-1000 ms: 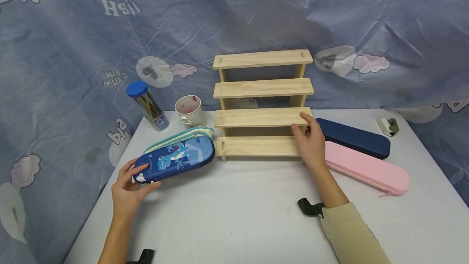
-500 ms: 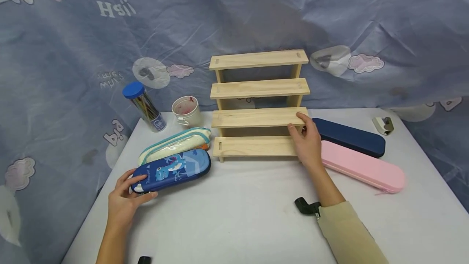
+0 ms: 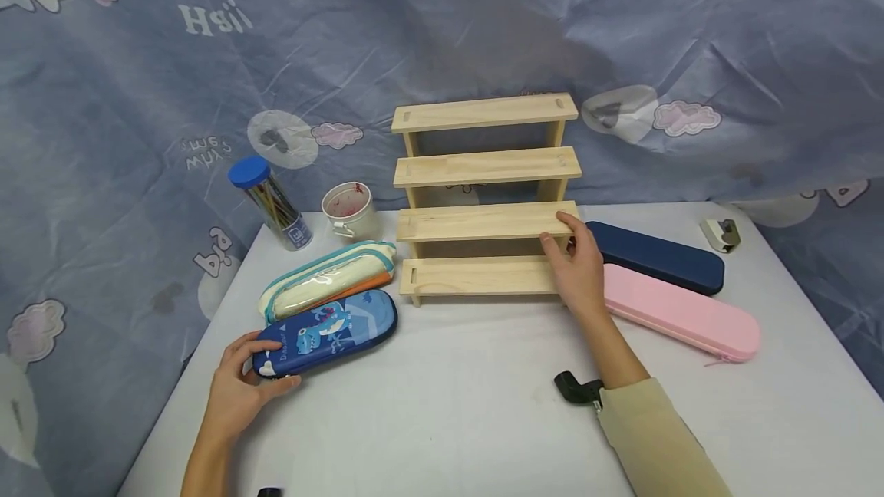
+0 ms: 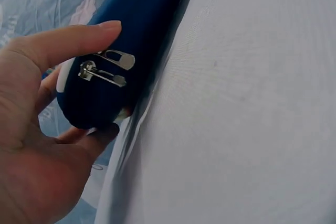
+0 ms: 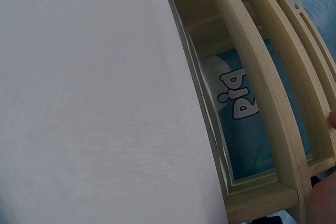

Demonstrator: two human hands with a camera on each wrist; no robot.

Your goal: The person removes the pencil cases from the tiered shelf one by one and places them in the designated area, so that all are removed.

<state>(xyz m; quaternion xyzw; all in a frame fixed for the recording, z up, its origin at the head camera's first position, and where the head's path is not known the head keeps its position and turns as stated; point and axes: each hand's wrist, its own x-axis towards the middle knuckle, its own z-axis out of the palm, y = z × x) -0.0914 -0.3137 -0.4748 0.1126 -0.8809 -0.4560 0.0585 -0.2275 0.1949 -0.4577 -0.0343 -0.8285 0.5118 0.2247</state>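
Note:
In the head view, my left hand (image 3: 238,390) grips the left end of a blue dinosaur pencil case (image 3: 328,332), thumb at the near edge and fingers over the top. The left wrist view has the hand around the end of the case (image 4: 126,30), beside two metal zipper pulls (image 4: 107,66). My right hand (image 3: 578,263) holds the right end of a shelf on a tiered wooden rack (image 3: 486,221). Only a bit of that hand enters the right wrist view, at the edge of the rack (image 5: 273,98).
Behind the blue case lies a cream and teal pencil case (image 3: 331,274). A white bucket (image 3: 350,212) and a blue-lidded tube of sticks (image 3: 272,205) stand at the back left. Navy (image 3: 656,258) and pink (image 3: 680,311) cases lie right, with a small white object (image 3: 720,236) beyond.
My left hand has brought the blue case down and towards me, off the cream case, which now shows more fully. The right hand stays on the rack. The head view has shifted slightly.

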